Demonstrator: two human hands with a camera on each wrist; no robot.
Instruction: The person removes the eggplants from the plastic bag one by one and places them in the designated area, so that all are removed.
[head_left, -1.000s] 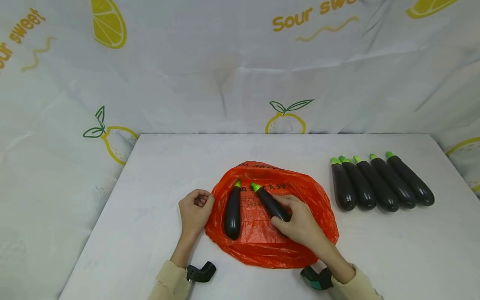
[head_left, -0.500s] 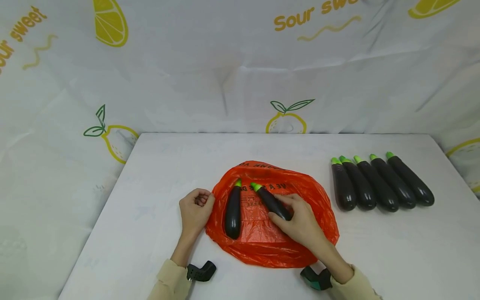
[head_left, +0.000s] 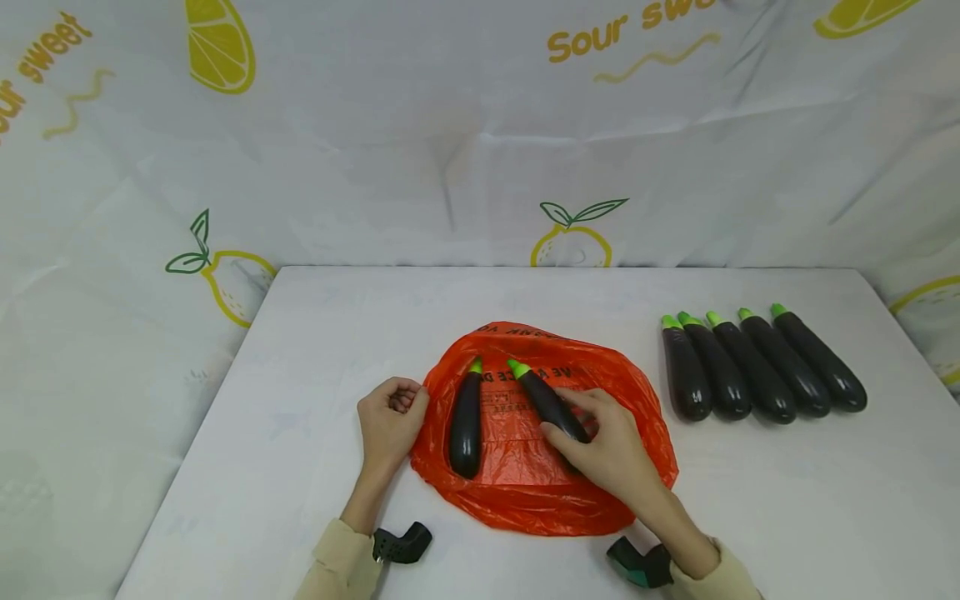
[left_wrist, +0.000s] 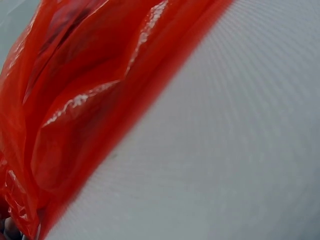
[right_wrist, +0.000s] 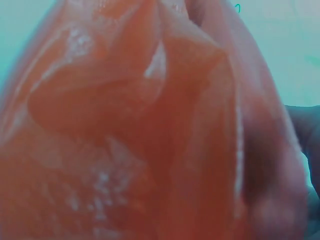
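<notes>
A red plastic bag lies on the white table with its mouth spread wide. Its left rim is pinched by my left hand, fingers curled. Inside, at the left, rests one dark eggplant with a green stem end. My right hand holds a second eggplant by its thick end, thumb on one side and fingers on the other, over the bag's middle. Red plastic fills the upper left of the left wrist view, fingertips barely showing at the corner. Plastic blocks most of the right wrist view.
Several eggplants lie side by side in a row on the right of the table. A lemon-printed white sheet hangs behind the table. Black wrist devices sit below both hands.
My right hand and the eggplant in it have shifted slightly to the right inside the bag. The left hand stays at the bag's rim.
</notes>
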